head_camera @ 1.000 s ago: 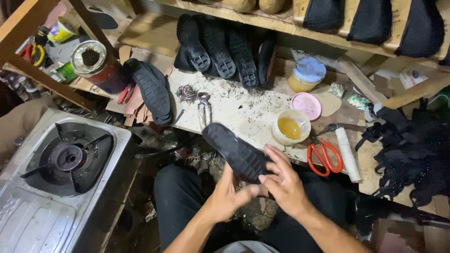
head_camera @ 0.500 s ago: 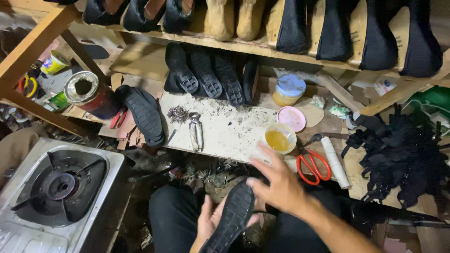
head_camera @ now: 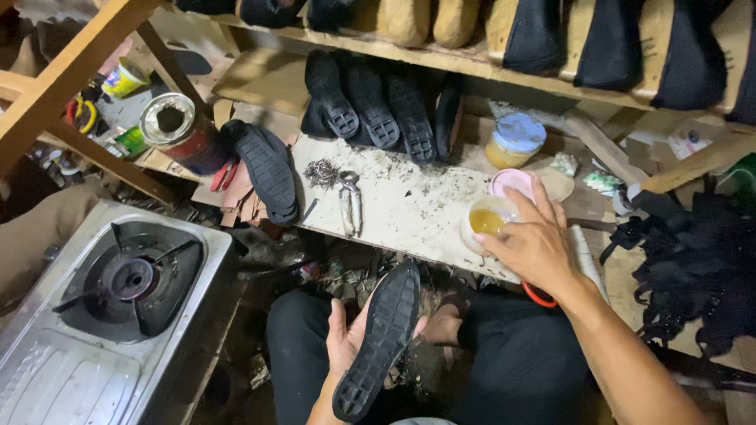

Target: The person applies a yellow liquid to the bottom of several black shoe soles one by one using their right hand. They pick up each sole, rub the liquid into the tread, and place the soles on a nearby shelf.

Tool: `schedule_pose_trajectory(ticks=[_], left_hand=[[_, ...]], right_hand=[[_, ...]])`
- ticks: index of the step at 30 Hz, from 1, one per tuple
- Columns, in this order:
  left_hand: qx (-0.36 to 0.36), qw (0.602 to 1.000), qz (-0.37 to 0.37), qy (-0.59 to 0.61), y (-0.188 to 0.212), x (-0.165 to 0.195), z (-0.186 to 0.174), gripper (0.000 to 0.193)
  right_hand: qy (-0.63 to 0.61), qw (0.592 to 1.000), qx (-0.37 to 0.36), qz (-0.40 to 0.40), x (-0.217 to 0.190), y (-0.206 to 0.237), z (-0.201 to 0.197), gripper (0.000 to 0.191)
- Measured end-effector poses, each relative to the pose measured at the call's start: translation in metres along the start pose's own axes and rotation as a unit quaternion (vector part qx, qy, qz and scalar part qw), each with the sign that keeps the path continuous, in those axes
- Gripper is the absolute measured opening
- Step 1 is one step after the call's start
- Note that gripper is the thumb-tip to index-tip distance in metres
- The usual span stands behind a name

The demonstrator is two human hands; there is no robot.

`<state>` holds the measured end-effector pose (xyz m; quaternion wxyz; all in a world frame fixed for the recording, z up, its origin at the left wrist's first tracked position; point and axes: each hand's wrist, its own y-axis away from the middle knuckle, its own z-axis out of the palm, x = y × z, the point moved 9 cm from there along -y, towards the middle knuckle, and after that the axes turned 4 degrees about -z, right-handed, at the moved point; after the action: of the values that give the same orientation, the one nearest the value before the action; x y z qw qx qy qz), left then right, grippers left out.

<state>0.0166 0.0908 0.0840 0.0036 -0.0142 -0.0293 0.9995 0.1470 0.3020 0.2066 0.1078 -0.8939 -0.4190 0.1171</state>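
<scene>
My left hand (head_camera: 346, 344) holds a black rubber shoe sole (head_camera: 379, 338) over my lap, tread side up, tilted along my palm. My right hand (head_camera: 534, 242) reaches out to the small white cup of yellow glue (head_camera: 485, 222) on the low work board (head_camera: 402, 206), with its fingers at the cup's rim. I cannot tell whether the fingers hold anything. A pink lid (head_camera: 510, 182) lies just behind the cup.
Pliers (head_camera: 350, 206) and a pile of small nails (head_camera: 320, 172) lie on the board. Another sole (head_camera: 268, 169) leans at the left. Soles (head_camera: 378, 102) stand at the back beside a lidded jar (head_camera: 513, 140). A gas stove (head_camera: 126, 283) sits to my left, black cloth pieces (head_camera: 693, 260) right.
My right hand left the sole and moved forward to the glue cup, covering the red scissors. The left hand keeps the sole, now lower and turned tread up.
</scene>
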Motion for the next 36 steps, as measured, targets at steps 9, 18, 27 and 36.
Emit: schedule_pose_trajectory(ticks=[9, 18, 27, 36], left_hand=[[0.041, 0.998, -0.044, -0.017, -0.017, -0.021, -0.001, 0.109], [0.034, 0.997, -0.061, -0.035, -0.017, -0.016, 0.001, 0.111], [0.041, 0.997, -0.056, -0.039, -0.021, -0.018, -0.004, 0.109], [0.027, 0.998, -0.025, -0.056, -0.022, -0.005, 0.001, 0.110]], right_hand=[[-0.439, 0.893, 0.030, -0.096, -0.070, 0.063, 0.019, 0.044], [-0.255, 0.948, 0.052, -0.184, -0.135, 0.084, 0.014, 0.033], [-0.154, 0.947, 0.066, -0.276, -0.148, 0.087, 0.021, 0.035], [-0.161, 0.961, -0.007, -0.226, -0.141, 0.068, 0.012, 0.030]])
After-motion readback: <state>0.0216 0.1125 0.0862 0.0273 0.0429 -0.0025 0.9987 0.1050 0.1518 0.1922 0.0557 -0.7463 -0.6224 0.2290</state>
